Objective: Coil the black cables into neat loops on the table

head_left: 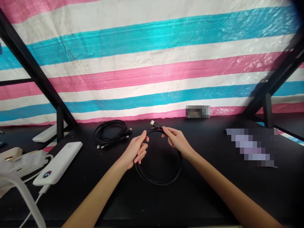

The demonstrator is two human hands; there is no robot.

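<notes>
A black USB cable (pixel 161 183), wound into a round coil, is held up between my two hands over the black table. My left hand (pixel 136 149) pinches the coil at its upper left, thumb against the fingers. At the upper right, my right hand (pixel 177 141) closes on the coil close to its plug. The metal-tipped USB plug (pixel 153 123) sticks out to the left from the right fingertips. The other cable end is not clearly visible. Farther back on the left lies a second bundle of coiled black cables (pixel 111 132), its metal plugs pointing outward.
A white power bank (pixel 58 163) with a plugged-in cable lies at the left, beside white adapters (pixel 27 163). A blurred-out flat item (pixel 253 147) lies at right, another (pixel 198 111) at the back. Black frame bars (pixel 38 72) slant up before a striped sheet (pixel 152 69).
</notes>
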